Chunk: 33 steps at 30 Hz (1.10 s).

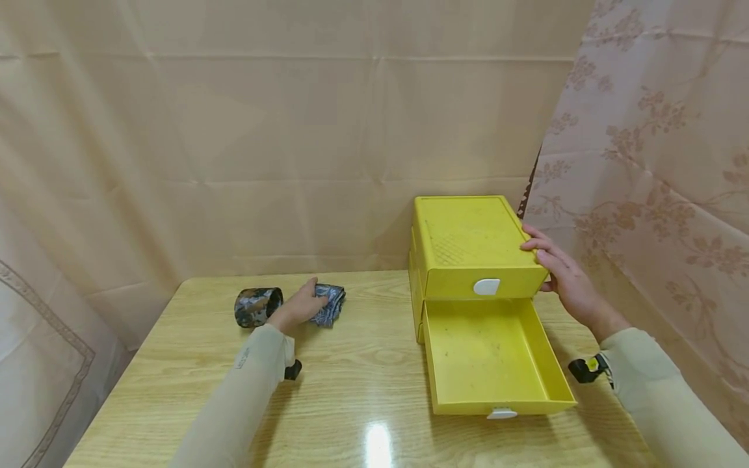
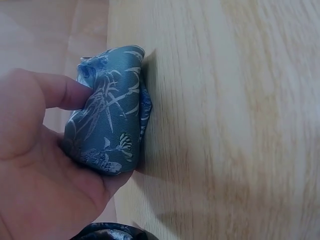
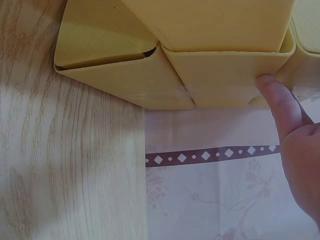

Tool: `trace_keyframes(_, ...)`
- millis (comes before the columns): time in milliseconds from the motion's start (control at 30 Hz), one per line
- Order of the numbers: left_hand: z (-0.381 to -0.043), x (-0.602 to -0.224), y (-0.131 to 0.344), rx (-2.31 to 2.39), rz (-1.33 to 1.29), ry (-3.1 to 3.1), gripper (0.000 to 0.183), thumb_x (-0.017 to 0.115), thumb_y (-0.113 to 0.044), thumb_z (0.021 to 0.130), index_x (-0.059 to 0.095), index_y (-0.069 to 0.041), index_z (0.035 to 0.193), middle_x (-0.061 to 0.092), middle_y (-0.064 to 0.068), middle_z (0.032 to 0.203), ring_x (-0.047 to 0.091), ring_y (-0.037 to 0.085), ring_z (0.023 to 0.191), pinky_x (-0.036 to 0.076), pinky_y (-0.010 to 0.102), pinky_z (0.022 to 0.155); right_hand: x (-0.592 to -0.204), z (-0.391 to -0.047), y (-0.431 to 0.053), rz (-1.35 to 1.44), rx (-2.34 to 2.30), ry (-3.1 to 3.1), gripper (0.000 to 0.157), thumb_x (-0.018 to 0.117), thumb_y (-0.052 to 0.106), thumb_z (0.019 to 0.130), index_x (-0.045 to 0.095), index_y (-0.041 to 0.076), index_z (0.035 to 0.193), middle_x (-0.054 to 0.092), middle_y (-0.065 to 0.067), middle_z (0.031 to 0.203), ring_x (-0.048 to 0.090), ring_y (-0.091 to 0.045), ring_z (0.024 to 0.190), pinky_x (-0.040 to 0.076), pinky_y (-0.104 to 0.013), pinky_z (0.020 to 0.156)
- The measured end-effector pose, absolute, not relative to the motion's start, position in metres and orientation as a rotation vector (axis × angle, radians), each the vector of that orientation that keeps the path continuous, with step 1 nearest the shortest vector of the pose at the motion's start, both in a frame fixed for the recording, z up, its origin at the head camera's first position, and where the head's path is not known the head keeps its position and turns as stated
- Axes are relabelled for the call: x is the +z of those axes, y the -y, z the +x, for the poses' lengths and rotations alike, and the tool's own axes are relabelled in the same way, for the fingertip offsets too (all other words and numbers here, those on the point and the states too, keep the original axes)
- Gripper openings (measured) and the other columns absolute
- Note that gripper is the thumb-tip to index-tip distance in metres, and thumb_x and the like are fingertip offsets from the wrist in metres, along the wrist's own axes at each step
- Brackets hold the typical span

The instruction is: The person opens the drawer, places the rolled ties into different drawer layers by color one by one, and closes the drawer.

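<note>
My left hand pinches a folded blue-grey cloth between thumb and fingers. White leaf and flower patterns cover the fabric, which lies at the table's back left in the head view. Toward the right, a yellow drawer unit stands with its pulled-out drawer below a closed top one. The pulled-out drawer holds nothing visible. My right hand rests against the unit's right side, fingers over the upper edge. In the right wrist view, an extended digit touches the yellow side wall.
A camouflage-patterned cylinder lies on its side just left of my left hand. Everything stands on a light wooden table. Beige curtain hangs behind, and a floral curtain hangs on the right.
</note>
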<state>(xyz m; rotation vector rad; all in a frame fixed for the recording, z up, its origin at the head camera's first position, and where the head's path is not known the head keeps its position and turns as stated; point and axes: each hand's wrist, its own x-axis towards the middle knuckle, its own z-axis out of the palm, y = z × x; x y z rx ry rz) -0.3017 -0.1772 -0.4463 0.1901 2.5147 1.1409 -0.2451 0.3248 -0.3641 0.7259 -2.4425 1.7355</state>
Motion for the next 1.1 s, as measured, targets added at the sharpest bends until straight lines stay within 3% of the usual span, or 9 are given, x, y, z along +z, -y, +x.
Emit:
trace_keyframes(267, -0.305, -0.446, 0.176, 1.124, 0.171, -2.578, 0.067, 0.049, -0.014, 0.096, 0.011, 0.003, 0.149, 0.019, 0.026, 0.151, 0.023, 0.04, 0.137, 0.023, 0.054, 0.109, -0.362, -0.245, -0.324, 0.729, 1.707, 2.445, 0.039, 0.026, 0.029, 0.106, 0.044, 0.003, 0.129, 0.012, 0.003, 0.158, 0.041, -0.009, 0.124, 0.053, -0.031, 0.073)
trace_keyframes(533, -0.305, -0.443, 0.169, 1.138, 0.17, -2.648, 0.064, 0.051, -0.008, 0.094, 0.018, 0.004, 0.148, 0.027, 0.026, 0.148, 0.029, 0.038, 0.134, 0.028, 0.053, 0.106, -0.362, -0.245, -0.325, 0.717, 1.712, 2.438, 0.039, 0.027, 0.029, 0.106, 0.045, 0.003, 0.129, 0.012, 0.003, 0.158, 0.042, -0.01, 0.124, 0.053, -0.03, 0.071)
trace_keyframes(667, -0.305, -0.444, 0.168, 1.131, 0.159, -2.661, 0.064, 0.052, -0.006, 0.094, 0.018, 0.003, 0.148, 0.035, 0.026, 0.143, 0.05, 0.034, 0.108, 0.039, 0.046, 0.093, -0.363, -0.246, -0.324, 0.711, 1.728, 2.429, 0.038, 0.028, 0.028, 0.106, 0.046, 0.003, 0.129, 0.012, 0.003, 0.158, 0.043, -0.009, 0.123, 0.054, -0.03, 0.071)
trace_keyframes(767, -0.306, -0.447, 0.168, 1.125, 0.162, -2.674, 0.064, 0.052, -0.005, 0.093, 0.019, 0.003, 0.148, 0.039, 0.025, 0.14, 0.049, 0.027, 0.087, 0.039, 0.041, 0.08, -0.363, -0.246, -0.323, 0.715, 1.737, 2.422, 0.038, 0.028, 0.028, 0.106, 0.046, 0.003, 0.128, 0.013, 0.002, 0.158, 0.043, -0.01, 0.123, 0.054, -0.03, 0.07)
trace_keyframes(867, -0.306, -0.449, 0.168, 1.096, 0.166, -2.703, 0.064, 0.051, -0.004, 0.092, 0.02, 0.002, 0.148, 0.039, 0.025, 0.14, 0.049, 0.027, 0.081, 0.04, 0.039, 0.074, -0.364, -0.247, -0.323, 0.72, 1.745, 2.416, 0.038, 0.028, 0.028, 0.106, 0.046, 0.003, 0.128, 0.013, 0.002, 0.158, 0.045, -0.011, 0.122, 0.054, -0.031, 0.069)
trace_keyframes(1000, -0.304, -0.448, 0.166, 1.027, 0.172, -2.763, 0.065, 0.051, -0.004, 0.09, 0.022, 0.001, 0.147, 0.036, 0.027, 0.141, 0.048, 0.031, 0.09, 0.04, 0.039, 0.069, -0.364, -0.246, -0.324, 0.72, 1.728, 2.431, 0.039, 0.027, 0.029, 0.106, 0.045, 0.003, 0.128, 0.012, 0.003, 0.158, 0.043, -0.01, 0.124, 0.054, -0.031, 0.071)
trace_keyframes(1100, -0.303, -0.447, 0.162, 0.985, 0.151, -2.796, 0.065, 0.052, -0.003, 0.088, 0.024, -0.001, 0.147, 0.032, 0.028, 0.143, 0.045, 0.032, 0.102, 0.039, 0.041, 0.073, -0.364, -0.246, -0.325, 0.718, 1.712, 2.444, 0.04, 0.027, 0.031, 0.106, 0.045, 0.004, 0.129, 0.012, 0.004, 0.158, 0.04, -0.009, 0.126, 0.053, -0.031, 0.073)
